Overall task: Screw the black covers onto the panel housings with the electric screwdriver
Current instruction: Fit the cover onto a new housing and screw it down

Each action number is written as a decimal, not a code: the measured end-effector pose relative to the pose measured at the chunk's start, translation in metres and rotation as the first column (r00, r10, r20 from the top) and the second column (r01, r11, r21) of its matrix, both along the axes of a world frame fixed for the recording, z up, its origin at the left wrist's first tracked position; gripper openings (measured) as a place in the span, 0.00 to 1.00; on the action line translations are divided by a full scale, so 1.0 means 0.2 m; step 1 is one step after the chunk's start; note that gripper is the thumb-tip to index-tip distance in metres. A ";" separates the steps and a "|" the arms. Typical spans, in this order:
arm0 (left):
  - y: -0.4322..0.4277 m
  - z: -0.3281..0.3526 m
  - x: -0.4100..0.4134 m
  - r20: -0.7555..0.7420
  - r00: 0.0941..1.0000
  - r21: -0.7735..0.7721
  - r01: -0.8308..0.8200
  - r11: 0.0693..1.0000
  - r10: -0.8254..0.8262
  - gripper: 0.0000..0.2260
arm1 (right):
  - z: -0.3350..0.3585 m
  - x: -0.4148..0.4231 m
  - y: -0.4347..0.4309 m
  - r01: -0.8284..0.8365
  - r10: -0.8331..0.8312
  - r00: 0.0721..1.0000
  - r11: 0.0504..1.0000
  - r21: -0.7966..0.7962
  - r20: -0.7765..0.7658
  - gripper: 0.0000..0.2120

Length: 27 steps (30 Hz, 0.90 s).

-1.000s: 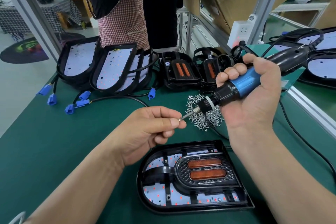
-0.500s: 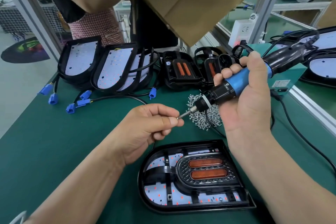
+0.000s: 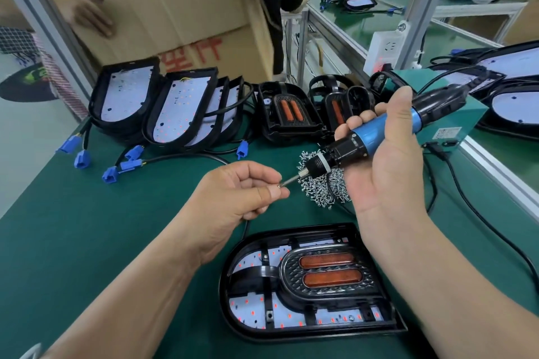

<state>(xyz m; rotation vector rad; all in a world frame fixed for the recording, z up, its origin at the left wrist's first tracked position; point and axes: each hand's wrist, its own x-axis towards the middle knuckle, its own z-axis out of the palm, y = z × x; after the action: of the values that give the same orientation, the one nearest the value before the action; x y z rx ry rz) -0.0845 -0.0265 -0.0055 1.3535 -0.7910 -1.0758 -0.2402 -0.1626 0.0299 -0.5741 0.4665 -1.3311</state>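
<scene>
1. Far left: blue connectors (image 3: 81, 159) on black leads lie on the green counter (image 3: 58, 236).
2. Back left: open housings (image 3: 125, 96) lean in an overlapping row with their white boards facing the viewer.
3. Behind them: a tilted cardboard box (image 3: 180, 17), blurred, with another person's hand (image 3: 90, 19) on its left face.
4. Centre left: the left hand (image 3: 233, 195) is above the counter with its fingers curled. Thumb and forefinger pinch a screw (image 3: 280, 184) at the bit tip, and the fingertips hide most of the screw.
5. Back centre: spare covers (image 3: 291, 114) stand on edge, orange inserts showing.
6. Centre: a pile of loose screws (image 3: 320, 192) lies on the counter between the two hands, beneath the nose of the tool.
7. Near centre: a housing (image 3: 306, 334) lies flat on the counter below both hands. A black cover (image 3: 326, 288) with two orange inserts sits inside it, over the right part of the white board.
8. Centre right: the right hand (image 3: 388, 172) wraps around the blue barrel of the screwdriver (image 3: 376, 134). The tool is held tilted above the counter, bit pointing down and left to the left hand.
9. Right: a green box (image 3: 455, 122) stands behind the right hand, and a black cable (image 3: 495, 230) crosses the counter.
10. Far right: more housings (image 3: 516, 108) lie beyond an aluminium rail (image 3: 495, 172).
</scene>
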 end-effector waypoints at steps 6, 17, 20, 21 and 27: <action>0.01 0.01 0.00 -0.002 0.997 0.032 0.079 0.996 -0.079 0.10 | -0.04 -0.01 -0.03 -0.010 0.007 0.999 0.997 0.081 0.035 0.18; 0.03 0.01 0.04 0.390 0.901 0.191 0.122 0.974 -0.190 0.15 | 0.05 -0.13 -0.08 -0.084 0.070 0.980 0.994 0.070 0.184 0.15; 0.04 0.00 0.03 0.545 0.793 0.216 0.181 0.960 -0.272 0.16 | 0.08 -0.17 -0.07 -0.136 0.130 0.977 0.990 0.025 0.169 0.15; 0.04 0.00 0.03 0.564 0.774 0.216 0.197 0.956 -0.287 0.15 | 0.08 -0.18 -0.07 -0.157 0.153 0.976 0.988 0.010 0.154 0.15; 0.05 0.02 0.01 0.632 0.688 0.240 0.264 0.934 -0.356 0.11 | 0.09 -0.30 0.00 -0.284 0.292 0.955 0.951 -0.123 0.052 0.16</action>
<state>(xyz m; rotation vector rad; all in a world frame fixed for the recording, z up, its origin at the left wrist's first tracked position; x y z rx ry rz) -0.0829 -0.0159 -0.0008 1.7968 -1.5581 -0.8919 -0.3002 -0.1630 0.0482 -0.6623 0.2383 -1.0974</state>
